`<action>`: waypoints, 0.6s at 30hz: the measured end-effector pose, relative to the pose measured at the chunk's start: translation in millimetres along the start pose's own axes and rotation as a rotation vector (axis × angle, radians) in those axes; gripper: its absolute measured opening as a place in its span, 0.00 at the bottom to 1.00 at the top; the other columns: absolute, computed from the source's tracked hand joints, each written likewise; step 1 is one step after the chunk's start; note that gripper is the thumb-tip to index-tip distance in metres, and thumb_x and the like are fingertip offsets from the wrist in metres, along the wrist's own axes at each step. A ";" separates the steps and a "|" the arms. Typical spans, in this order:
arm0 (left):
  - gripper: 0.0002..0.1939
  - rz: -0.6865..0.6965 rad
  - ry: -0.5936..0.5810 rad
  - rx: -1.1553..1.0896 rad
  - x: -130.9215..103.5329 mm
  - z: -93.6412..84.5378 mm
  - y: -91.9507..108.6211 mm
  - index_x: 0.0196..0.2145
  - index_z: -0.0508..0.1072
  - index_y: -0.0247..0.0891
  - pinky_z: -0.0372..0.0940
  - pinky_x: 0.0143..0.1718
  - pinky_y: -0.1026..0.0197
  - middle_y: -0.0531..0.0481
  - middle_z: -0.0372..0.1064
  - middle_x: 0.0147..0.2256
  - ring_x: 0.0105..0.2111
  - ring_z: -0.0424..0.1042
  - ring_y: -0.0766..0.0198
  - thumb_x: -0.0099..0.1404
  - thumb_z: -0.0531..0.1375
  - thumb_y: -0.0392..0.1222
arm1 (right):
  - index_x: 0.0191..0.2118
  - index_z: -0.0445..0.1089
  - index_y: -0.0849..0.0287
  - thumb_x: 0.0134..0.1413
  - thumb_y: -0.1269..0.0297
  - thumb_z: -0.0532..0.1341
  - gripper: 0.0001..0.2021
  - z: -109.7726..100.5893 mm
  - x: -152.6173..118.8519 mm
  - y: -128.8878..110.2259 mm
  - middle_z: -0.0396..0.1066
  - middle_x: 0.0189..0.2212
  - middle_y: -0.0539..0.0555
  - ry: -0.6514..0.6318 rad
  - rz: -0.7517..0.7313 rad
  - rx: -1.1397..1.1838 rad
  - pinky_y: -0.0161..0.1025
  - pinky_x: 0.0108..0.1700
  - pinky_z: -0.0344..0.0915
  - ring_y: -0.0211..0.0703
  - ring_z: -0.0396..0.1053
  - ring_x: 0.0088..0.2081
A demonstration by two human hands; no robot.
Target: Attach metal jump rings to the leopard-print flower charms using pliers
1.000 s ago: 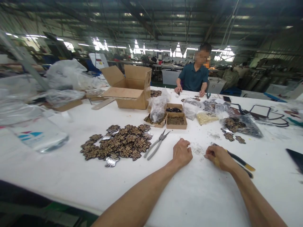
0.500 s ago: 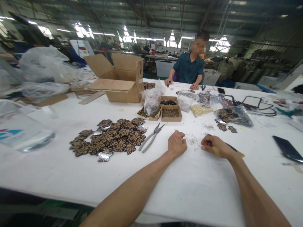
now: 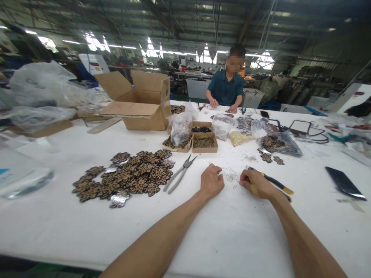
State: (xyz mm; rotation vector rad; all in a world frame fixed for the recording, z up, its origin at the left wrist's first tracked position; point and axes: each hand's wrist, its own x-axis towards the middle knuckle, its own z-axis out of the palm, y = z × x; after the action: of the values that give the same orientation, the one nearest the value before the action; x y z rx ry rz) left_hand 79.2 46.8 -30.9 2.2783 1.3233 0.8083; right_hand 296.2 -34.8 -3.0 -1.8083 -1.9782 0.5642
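Okay, on my feed the small metal rings (image 3: 231, 175) lie loose between the left hand (image 3: 212, 180) and right hand (image 3: 255, 183); fingers curled on both, and I can't tell if either pinches anything. Black-and-yellow pliers (image 3: 275, 181) poke out past the right hand, which partly blocks them; grey pliers (image 3: 185, 165) sit beside the leopard-print patches (image 3: 127, 175). Behind, one shallow cardboard tray (image 3: 205, 149) holds brownish bits, another black bits (image 3: 201, 129), while a plastic bag (image 3: 181, 129) partly covers a third.

We see metallic-looking rings (image 3: 231, 176), dull grey metal pliers (image 3: 186, 165), a matt cardboard box (image 3: 145, 122), a glossy, crinkled clear plastic bag (image 3: 180, 127) and a smooth white tabletop (image 3: 232, 235).
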 end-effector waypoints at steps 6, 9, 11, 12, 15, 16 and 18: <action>0.09 0.018 0.012 -0.008 4.1 -1.0 -1.8 0.41 0.75 0.40 0.67 0.43 0.60 0.49 0.71 0.39 0.39 0.73 0.61 0.62 0.59 0.36 | 0.32 0.71 0.57 0.53 0.67 0.61 0.02 3.6 5.5 -3.8 0.73 0.26 0.50 0.058 -0.032 0.079 0.35 0.31 0.60 0.41 0.68 0.28; 0.10 0.011 0.004 -0.015 5.4 -2.3 -2.2 0.42 0.75 0.40 0.67 0.44 0.60 0.49 0.71 0.40 0.40 0.73 0.62 0.61 0.59 0.35 | 0.33 0.72 0.57 0.52 0.67 0.62 0.02 2.6 6.7 -2.5 0.74 0.27 0.50 0.071 -0.023 0.099 0.36 0.32 0.61 0.42 0.69 0.29; 0.11 0.008 0.007 -0.020 6.0 -2.5 -2.8 0.41 0.75 0.40 0.67 0.44 0.60 0.49 0.72 0.40 0.40 0.73 0.61 0.61 0.59 0.35 | 0.34 0.72 0.57 0.52 0.67 0.62 0.03 2.5 7.3 -1.6 0.74 0.27 0.51 0.074 -0.031 0.104 0.36 0.32 0.62 0.42 0.69 0.29; 0.11 0.010 0.012 -0.021 6.2 -2.3 -3.2 0.41 0.75 0.40 0.67 0.44 0.60 0.49 0.72 0.39 0.40 0.73 0.61 0.61 0.59 0.35 | 0.34 0.73 0.57 0.52 0.67 0.62 0.03 2.9 7.8 -0.9 0.74 0.27 0.51 0.079 -0.036 0.107 0.36 0.32 0.62 0.42 0.69 0.29; 0.10 0.025 0.026 -0.021 6.7 -1.4 -4.5 0.41 0.75 0.40 0.67 0.42 0.61 0.49 0.72 0.39 0.39 0.73 0.61 0.61 0.59 0.35 | 0.35 0.74 0.57 0.53 0.66 0.61 0.05 5.3 10.2 2.8 0.75 0.27 0.51 0.121 -0.027 0.141 0.36 0.33 0.63 0.42 0.69 0.30; 0.10 0.028 0.030 -0.023 6.7 -1.1 -4.9 0.41 0.75 0.40 0.67 0.42 0.61 0.49 0.72 0.39 0.39 0.73 0.61 0.61 0.59 0.35 | 0.35 0.75 0.57 0.53 0.66 0.62 0.05 6.2 11.3 4.8 0.74 0.27 0.52 0.141 -0.014 0.172 0.37 0.33 0.63 0.43 0.70 0.30; 0.10 0.029 0.039 -0.031 6.5 -0.6 -5.5 0.40 0.75 0.40 0.66 0.41 0.61 0.49 0.72 0.38 0.38 0.73 0.61 0.60 0.59 0.34 | 0.35 0.76 0.58 0.52 0.62 0.64 0.07 8.0 13.6 9.4 0.74 0.27 0.52 0.185 0.019 0.290 0.37 0.33 0.64 0.43 0.69 0.30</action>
State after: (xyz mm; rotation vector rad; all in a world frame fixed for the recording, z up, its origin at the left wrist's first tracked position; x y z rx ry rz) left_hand 77.8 55.1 -31.8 2.2731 1.2885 0.8816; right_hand 298.6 -20.6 -14.5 -1.6381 -1.6639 0.6288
